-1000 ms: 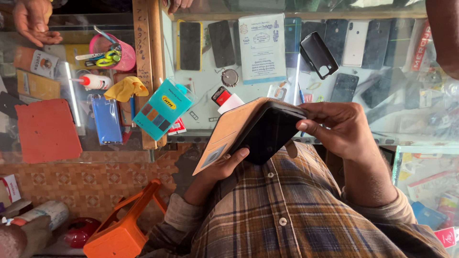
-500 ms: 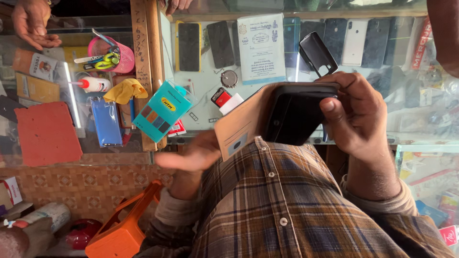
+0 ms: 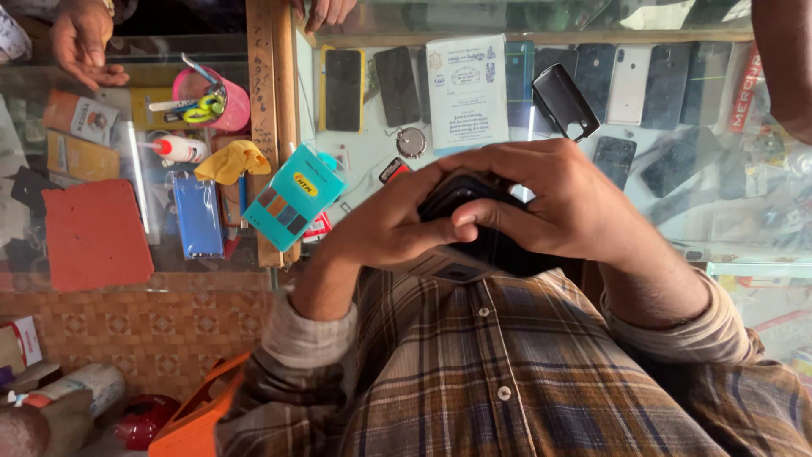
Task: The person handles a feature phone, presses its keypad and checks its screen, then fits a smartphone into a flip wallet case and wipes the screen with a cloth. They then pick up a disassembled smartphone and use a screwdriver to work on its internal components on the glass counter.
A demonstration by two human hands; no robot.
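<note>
From the head camera, we have our left hand (image 3: 385,228) and right hand (image 3: 558,203) both clamped around a black phone case (image 3: 482,245), held against our plaid shirt (image 3: 507,372) just this side of the glass surface (image 3: 372,161). Under the glass, we see dark phones (image 3: 397,85) laid in a row beside a printed card (image 3: 467,93). On top stands a teal box (image 3: 292,196); further left sit a red mat (image 3: 93,233), a blue pouch (image 3: 197,216) and a pink cup (image 3: 222,101). Another person's open hand (image 3: 80,42) rests at the far edge.
</note>
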